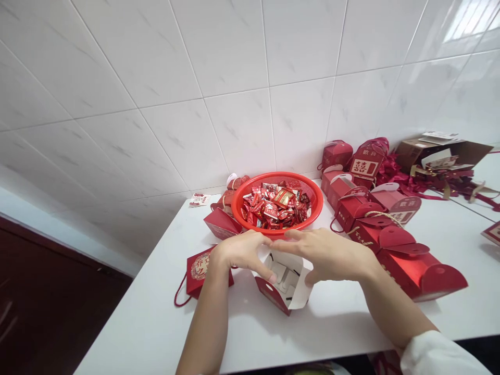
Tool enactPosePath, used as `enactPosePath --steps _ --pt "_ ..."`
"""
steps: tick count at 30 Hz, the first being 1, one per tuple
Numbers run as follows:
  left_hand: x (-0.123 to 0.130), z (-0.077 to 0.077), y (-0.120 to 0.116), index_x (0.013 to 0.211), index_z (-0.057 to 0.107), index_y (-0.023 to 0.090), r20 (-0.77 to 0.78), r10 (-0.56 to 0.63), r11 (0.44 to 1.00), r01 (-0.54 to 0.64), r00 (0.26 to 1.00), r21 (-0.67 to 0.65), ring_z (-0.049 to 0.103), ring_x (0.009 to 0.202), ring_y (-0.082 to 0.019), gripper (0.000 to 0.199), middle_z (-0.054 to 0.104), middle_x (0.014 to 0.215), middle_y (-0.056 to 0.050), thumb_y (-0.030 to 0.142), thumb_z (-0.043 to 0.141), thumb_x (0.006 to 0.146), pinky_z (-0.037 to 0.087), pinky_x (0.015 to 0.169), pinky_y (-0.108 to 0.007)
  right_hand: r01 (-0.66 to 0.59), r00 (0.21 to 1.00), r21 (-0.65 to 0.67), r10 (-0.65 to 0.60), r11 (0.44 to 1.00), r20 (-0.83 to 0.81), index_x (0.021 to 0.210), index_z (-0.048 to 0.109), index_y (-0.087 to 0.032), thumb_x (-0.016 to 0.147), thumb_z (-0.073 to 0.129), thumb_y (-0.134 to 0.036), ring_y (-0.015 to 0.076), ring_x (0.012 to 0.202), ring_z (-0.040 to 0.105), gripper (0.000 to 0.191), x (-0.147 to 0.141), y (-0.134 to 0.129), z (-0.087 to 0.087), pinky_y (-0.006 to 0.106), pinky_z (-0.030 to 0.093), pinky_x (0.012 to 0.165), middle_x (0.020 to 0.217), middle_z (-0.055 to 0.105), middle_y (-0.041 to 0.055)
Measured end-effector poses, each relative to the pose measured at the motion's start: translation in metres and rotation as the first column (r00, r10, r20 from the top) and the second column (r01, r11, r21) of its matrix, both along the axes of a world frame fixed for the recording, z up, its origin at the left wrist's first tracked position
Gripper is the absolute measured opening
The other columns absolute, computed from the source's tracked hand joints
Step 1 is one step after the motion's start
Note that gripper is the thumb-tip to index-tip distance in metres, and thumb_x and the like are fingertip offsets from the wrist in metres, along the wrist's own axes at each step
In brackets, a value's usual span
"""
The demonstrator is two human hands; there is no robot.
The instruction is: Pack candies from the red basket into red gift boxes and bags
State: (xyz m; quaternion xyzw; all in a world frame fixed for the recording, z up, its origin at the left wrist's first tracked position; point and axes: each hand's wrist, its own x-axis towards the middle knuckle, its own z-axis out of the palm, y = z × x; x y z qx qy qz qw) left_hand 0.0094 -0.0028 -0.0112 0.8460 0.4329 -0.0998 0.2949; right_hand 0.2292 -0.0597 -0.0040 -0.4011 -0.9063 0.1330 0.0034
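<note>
The left hand [242,251] and right hand [324,255] nearly meet above an unfolded red-and-white card box [287,284] on the bench [144,323], thumbs at its edges. Uneven pressure could crease the card; a slip could jolt the red basket [278,176] just beyond.

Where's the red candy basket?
In the head view, the red basket sits by the tiled wall, beyond the left hand, left of the red gift boxes.

— Where does everything lie in my view?

— Fig. 1: A folded card box [287,284] lies under my left hand [242,252] and right hand [324,255] on the tabletop [128,317]. Behind it, a round plastic mesh basket [277,200] holds foil-wrapped sweets [273,207].

— And either side?

— Left: a flat card box [205,271]. Right: a row of card gift boxes [390,245].
</note>
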Motion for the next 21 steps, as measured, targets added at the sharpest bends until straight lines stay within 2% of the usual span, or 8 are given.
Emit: enactPosePath --steps 2,4,7,10,13,15,18,21 --pt "-0.002 -0.001 0.000 0.128 0.067 0.025 0.015 -0.009 1.000 0.009 1.000 0.001 0.056 0.122 -0.034 0.083 0.067 0.128 -0.006 0.056 0.083 0.052 0.048 0.093 -0.033 0.034 0.995 -0.017 -0.032 0.999 0.096 0.128 0.062 -0.023 0.065 0.085 -0.027 0.0259 0.091 0.066 0.067 -0.003 -0.001 0.003 0.027 0.043 0.068 0.111 0.067 0.0085" --pt "-0.004 -0.001 0.000 0.130 0.066 0.026 0.026 -0.002 1.000 0.002 1.000 0.006 0.054 0.125 -0.034 0.084 0.064 0.134 -0.006 0.052 0.084 0.052 0.046 0.097 -0.034 0.102 0.975 -0.035 -0.093 0.994 0.200 0.108 0.071 -0.016 0.066 0.085 -0.034 0.0278 0.088 0.067 0.048 -0.006 0.000 0.005 0.029 0.041 0.064 0.102 0.069 0.0105" --pt "-0.006 0.001 0.000 0.127 0.067 0.028 0.084 -0.009 1.000 0.008 0.996 0.011 0.056 0.122 -0.034 0.079 0.067 0.129 -0.004 0.048 0.084 0.052 0.047 0.095 -0.033 0.168 0.948 -0.050 -0.147 0.985 0.283 0.091 0.072 -0.013 0.067 0.084 -0.043 0.0287 0.083 0.068 0.040 -0.005 0.005 0.004 0.030 0.038 0.060 0.095 0.071 0.0118" --pt "-0.010 0.003 0.001 0.122 0.070 0.028 0.113 0.020 1.000 -0.019 0.993 -0.009 0.059 0.118 -0.033 0.075 0.069 0.124 -0.004 0.046 0.086 0.050 0.048 0.092 -0.032 0.164 0.949 -0.064 -0.140 0.984 0.282 0.090 0.073 -0.013 0.067 0.084 -0.046 0.0282 0.081 0.068 0.041 -0.004 0.011 0.001 0.030 0.036 0.058 0.091 0.072 0.0115" --pt "-0.014 0.004 0.002 0.127 0.067 0.025 0.105 0.130 0.991 -0.129 0.986 -0.017 0.060 0.117 -0.033 0.081 0.066 0.129 -0.006 0.042 0.087 0.050 0.049 0.089 -0.031 0.159 0.948 -0.091 -0.126 0.983 0.292 0.091 0.073 -0.013 0.067 0.083 -0.047 0.0283 0.080 0.069 0.043 -0.006 0.015 -0.002 0.030 0.037 0.058 0.092 0.073 0.0121" --pt "-0.016 0.004 0.002 0.129 0.065 0.024 0.112 0.191 0.982 -0.188 0.975 -0.035 0.065 0.107 -0.030 0.081 0.067 0.128 -0.008 0.040 0.085 0.052 0.051 0.083 -0.030 0.161 0.946 -0.112 -0.120 0.981 0.302 0.093 0.074 -0.013 0.066 0.084 -0.048 0.0285 0.080 0.069 0.045 -0.010 0.016 -0.003 0.030 0.037 0.059 0.091 0.073 0.0124" --pt "-0.015 0.006 0.000 0.122 0.069 0.021 0.122 0.223 0.974 -0.217 0.967 -0.063 0.068 0.091 -0.026 0.067 0.072 0.112 -0.007 0.040 0.079 0.059 0.050 0.070 -0.028 0.145 0.951 -0.119 -0.105 0.982 0.292 0.091 0.075 -0.012 0.065 0.085 -0.050 0.0293 0.080 0.068 0.047 -0.012 0.018 -0.003 0.030 0.037 0.059 0.090 0.073 0.0135" --pt "-0.012 0.008 0.000 0.112 0.071 0.019 0.152 0.221 0.975 -0.217 0.963 -0.042 0.067 0.088 -0.025 0.049 0.073 0.098 -0.006 0.043 0.072 0.069 0.049 0.066 -0.027 0.128 0.971 -0.100 -0.104 0.987 0.216 0.090 0.074 -0.013 0.069 0.082 -0.050 0.0270 0.078 0.067 0.043 -0.005 0.025 0.000 0.029 0.035 0.058 0.089 0.073 0.0133"
